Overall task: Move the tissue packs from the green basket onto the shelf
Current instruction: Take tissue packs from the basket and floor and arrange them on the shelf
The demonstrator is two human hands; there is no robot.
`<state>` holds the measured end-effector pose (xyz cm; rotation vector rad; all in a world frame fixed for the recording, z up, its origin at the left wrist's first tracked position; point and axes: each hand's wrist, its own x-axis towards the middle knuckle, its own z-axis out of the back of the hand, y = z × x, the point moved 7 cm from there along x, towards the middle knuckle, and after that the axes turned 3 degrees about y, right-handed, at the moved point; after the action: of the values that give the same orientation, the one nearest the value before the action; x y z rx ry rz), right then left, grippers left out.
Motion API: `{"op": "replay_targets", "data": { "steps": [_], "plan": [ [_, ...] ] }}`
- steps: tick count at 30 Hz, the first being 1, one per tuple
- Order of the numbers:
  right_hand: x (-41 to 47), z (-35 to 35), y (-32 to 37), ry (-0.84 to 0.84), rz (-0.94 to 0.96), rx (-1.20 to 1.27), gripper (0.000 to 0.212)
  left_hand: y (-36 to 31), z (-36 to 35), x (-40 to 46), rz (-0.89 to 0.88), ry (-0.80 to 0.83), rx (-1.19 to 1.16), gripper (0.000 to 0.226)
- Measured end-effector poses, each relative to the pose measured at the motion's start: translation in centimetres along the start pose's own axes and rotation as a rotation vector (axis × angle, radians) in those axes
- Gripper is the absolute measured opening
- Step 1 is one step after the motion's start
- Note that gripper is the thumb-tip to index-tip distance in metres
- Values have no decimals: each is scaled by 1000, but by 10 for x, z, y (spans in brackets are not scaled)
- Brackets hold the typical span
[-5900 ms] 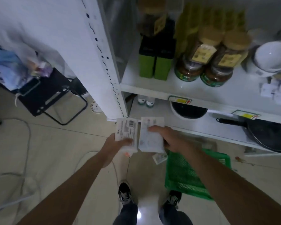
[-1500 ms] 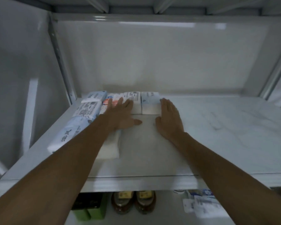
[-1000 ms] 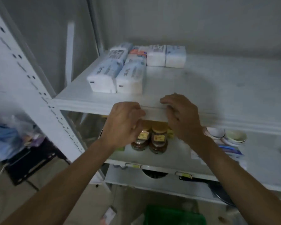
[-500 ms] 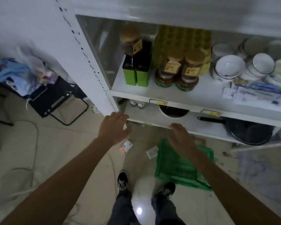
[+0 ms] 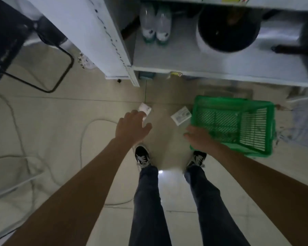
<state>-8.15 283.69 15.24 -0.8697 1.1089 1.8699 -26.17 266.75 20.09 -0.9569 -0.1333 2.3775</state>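
Dim, motion-blurred, wide-angle edge distortion

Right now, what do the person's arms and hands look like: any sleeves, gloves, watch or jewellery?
Both forearms are bare along all that shows; no sleeve edge is in view. The left hand and right hand wear no gloves, and no watch, band or ring shows in this dim view.

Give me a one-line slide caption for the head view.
Both hands, left and right, reach down toward two tissue packs on the floor beside the green basket.
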Motion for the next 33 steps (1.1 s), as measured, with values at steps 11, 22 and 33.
{"op": "replay_targets", "data": {
  "steps": [11, 22, 33],
  "plan": [
    [205, -102, -108, 37, -211, 161, 21, 127, -217, 138, 291, 193, -284, 48],
    [351, -129, -153, -178, -339, 464, 68, 159, -300, 248, 207, 129, -161, 68],
    [418, -134, -185, -545, -513, 875, 96, 188, -328, 343, 478, -67, -317, 106]
  ]
}}
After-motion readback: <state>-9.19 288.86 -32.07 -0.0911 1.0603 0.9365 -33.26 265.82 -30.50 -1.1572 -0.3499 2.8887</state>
